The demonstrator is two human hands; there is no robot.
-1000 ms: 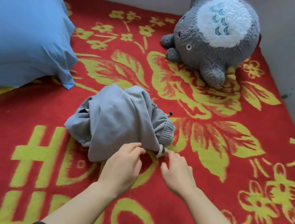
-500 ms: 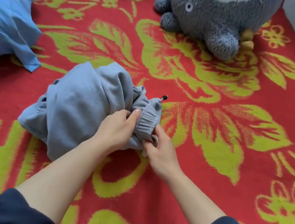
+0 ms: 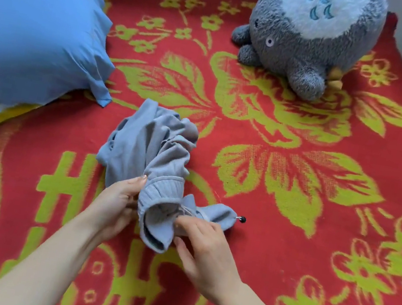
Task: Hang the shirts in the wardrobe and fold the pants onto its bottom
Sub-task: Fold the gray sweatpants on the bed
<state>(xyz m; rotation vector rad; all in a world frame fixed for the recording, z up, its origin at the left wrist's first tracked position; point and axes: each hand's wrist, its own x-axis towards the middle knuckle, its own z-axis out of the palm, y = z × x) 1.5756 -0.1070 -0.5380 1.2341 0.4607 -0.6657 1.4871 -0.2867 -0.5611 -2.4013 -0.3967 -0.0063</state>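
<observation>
Pants [image 3: 147, 148] of soft grey fabric lay crumpled in the middle of a bed, on a red blanket [image 3: 269, 258] patterned with yellow-green flowers. The left hand [image 3: 116, 202] gripped the ribbed band at the near end, fingers curled round it. The right hand [image 3: 204, 249] pinched the cloth just beside it, close to a drawstring with a black bead [image 3: 243, 219]. A blue pillow [image 3: 32, 36] sat at the left, and a grey plush toy [image 3: 309, 37] lay well beyond the pants, at the far right.
</observation>
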